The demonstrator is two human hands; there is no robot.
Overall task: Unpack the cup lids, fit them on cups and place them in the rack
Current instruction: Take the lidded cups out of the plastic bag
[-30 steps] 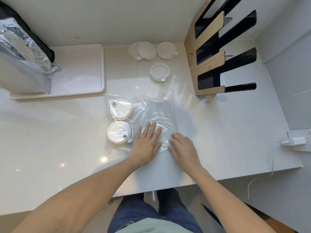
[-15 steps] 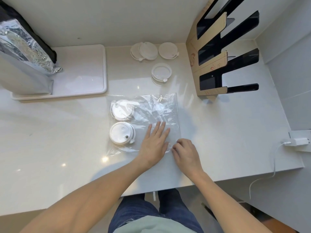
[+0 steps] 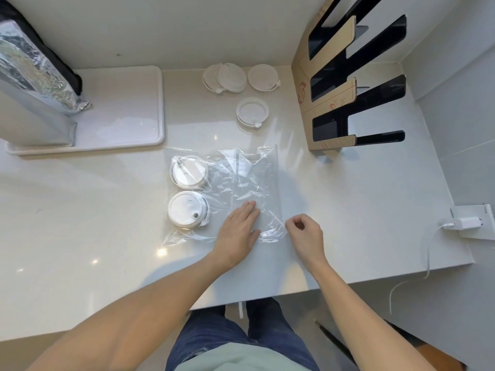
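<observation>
A clear plastic bag (image 3: 249, 178) lies flat on the white counter. Two white cup lids sit inside its left side, one nearer the wall (image 3: 189, 171) and one nearer me (image 3: 187, 208). My left hand (image 3: 238, 231) presses flat on the bag's near part, fingers straight. With curled fingers, my right hand (image 3: 304, 232) pinches the bag's near right edge. Two overlapping loose lids (image 3: 224, 77), a third loose lid (image 3: 262, 77) and a clear-rimmed lid (image 3: 251, 112) lie beyond the bag. The cardboard-and-black rack (image 3: 332, 89) stands at the back right.
A white tray (image 3: 120, 111) sits at the back left, with a foil-covered bag (image 3: 34, 65) standing at its left end. A white charger (image 3: 466, 223) with its cable lies at the counter's right edge. The wall runs along the back.
My right hand has curled from lying flat and slid right to the bag's edge. My left hand has shifted slightly right, still flat on the bag.
</observation>
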